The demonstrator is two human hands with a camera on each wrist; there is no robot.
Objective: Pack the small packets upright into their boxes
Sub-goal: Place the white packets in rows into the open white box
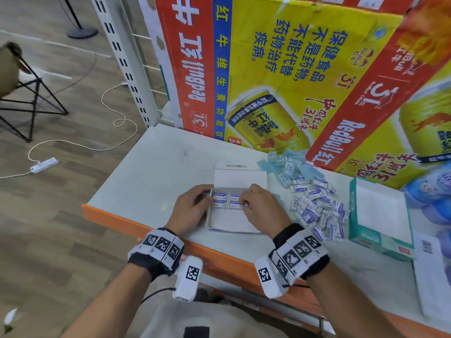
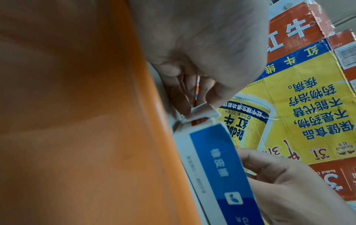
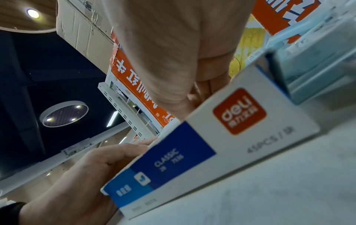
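Observation:
An open white and blue box lies on the table with its lid folded back. Several small blue-and-white packets stand in rows at its far end. My left hand grips the box's left wall, thumb inside by the packets. My right hand curls its fingers over the packets at the right end of the rows. The left wrist view shows my left fingers on the box's corner flap. In the right wrist view the box wall hides my right fingertips.
A heap of loose packets lies right of the box, with pale blue ones behind. A teal open box stands further right. Large drink cartons wall the back. The table has an orange front edge.

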